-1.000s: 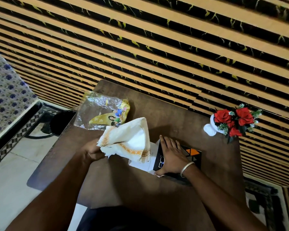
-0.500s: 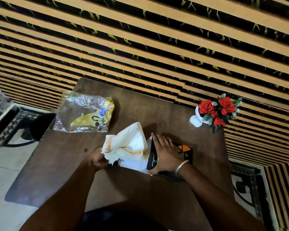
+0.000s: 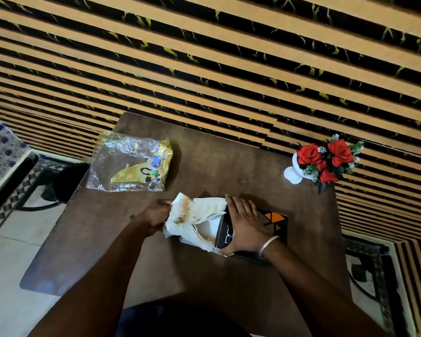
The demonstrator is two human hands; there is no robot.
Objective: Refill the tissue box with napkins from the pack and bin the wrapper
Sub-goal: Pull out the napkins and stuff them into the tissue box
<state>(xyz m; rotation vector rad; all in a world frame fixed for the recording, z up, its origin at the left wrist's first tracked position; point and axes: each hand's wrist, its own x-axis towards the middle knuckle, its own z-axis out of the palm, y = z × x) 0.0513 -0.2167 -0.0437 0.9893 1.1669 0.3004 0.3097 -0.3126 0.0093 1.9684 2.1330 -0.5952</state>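
Note:
A stack of white napkins (image 3: 195, 212) with an orange border sticks out of the open left end of a black tissue box (image 3: 276, 221) lying on its side on the brown table (image 3: 219, 166). My left hand (image 3: 156, 215) grips the napkins' left end. My right hand (image 3: 244, 226) lies flat on top of the box, fingers together, thumb at its near edge, and hides much of the box. The empty clear and yellow wrapper (image 3: 131, 166) lies flat at the table's far left corner, apart from both hands.
A white vase of red roses (image 3: 323, 160) stands at the table's far right corner. A striped black and orange wall runs behind the table. A dark round object (image 3: 68, 181) sits on the floor left of the table. A patterned rug (image 3: 374, 276) lies to the right.
The napkin stack has dropped from standing up to lying level and has gone partly into the box's open end. My right hand has stayed on the box.

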